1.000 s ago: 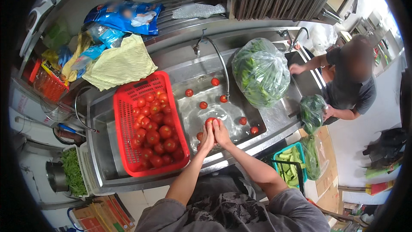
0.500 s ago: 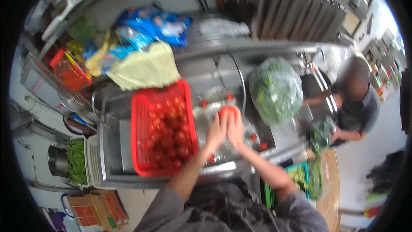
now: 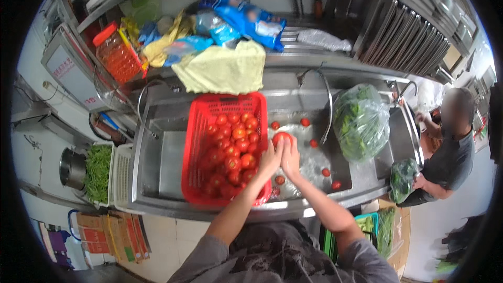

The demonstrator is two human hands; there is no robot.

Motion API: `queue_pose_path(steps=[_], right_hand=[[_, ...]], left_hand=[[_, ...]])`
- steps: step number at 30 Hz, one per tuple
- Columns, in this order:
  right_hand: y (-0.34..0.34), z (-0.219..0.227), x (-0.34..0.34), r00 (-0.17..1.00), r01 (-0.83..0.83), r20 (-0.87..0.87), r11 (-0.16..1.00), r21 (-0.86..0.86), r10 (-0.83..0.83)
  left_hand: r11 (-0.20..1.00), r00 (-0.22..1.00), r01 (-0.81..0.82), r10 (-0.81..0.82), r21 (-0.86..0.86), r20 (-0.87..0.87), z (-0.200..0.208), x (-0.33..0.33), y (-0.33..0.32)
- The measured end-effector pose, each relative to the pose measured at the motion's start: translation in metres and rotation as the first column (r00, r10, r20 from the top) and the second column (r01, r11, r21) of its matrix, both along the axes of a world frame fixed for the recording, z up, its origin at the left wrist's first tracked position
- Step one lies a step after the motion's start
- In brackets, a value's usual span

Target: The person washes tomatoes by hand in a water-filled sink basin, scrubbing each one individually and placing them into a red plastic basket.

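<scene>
Over the middle sink basin, my left hand and my right hand are closed together around a red tomato. Its top shows beyond my fingertips. Several loose tomatoes lie in the wet basin around my hands, one of them a tomato toward the back. Just left of my hands, a red plastic basket full of tomatoes rests across the sink.
A clear bag of leafy greens sits on the right of the sink. A thin hose curves into the basin. A pale yellow cloth drapes behind the basket. At right, a person holds a smaller bag of greens.
The view has turned, so the scene sits differently in the picture. Both my hands still clasp the tomato. The co-worker's far hand has moved back from the large greens bag.
</scene>
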State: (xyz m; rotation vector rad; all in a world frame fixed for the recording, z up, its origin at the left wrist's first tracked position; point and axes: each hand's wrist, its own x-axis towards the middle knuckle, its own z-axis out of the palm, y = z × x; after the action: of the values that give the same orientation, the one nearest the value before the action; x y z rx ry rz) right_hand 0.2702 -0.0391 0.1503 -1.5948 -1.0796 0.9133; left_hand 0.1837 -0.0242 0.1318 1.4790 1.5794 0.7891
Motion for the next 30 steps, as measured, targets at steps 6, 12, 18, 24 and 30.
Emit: queue_pose_path(steps=[6, 12, 18, 24, 30], right_hand=[[0.032, -0.036, -0.046, 0.985, -0.175, -0.029, 0.981, -0.086, 0.173], [0.083, -0.084, -0.087, 0.976, -0.192, -0.121, 0.979, -0.073, 0.182], [0.129, -0.140, -0.081, 0.998, -0.061, 0.000, 0.973, -0.221, 0.062], [0.133, -0.142, -0.104, 0.814, -0.101, 0.566, 0.991, -0.087, 0.133], [0.141, -0.121, -0.106, 0.852, -0.083, 0.479, 0.956, -0.280, 0.214]], left_hand=[[0.984, 0.990, 0.012, 0.013, -0.175, 0.142, -0.022, -0.070, 0.017], [0.987, 0.996, 0.028, -0.015, -0.157, 0.084, -0.037, -0.131, 0.051], [1.000, 0.998, 0.004, -0.003, 0.023, -0.064, -0.088, -0.172, 0.121], [0.963, 0.950, -0.252, 0.265, -0.097, 0.162, -0.147, -0.190, 0.161], [0.974, 0.964, -0.213, 0.198, -0.073, -0.180, -0.145, -0.187, 0.172]])
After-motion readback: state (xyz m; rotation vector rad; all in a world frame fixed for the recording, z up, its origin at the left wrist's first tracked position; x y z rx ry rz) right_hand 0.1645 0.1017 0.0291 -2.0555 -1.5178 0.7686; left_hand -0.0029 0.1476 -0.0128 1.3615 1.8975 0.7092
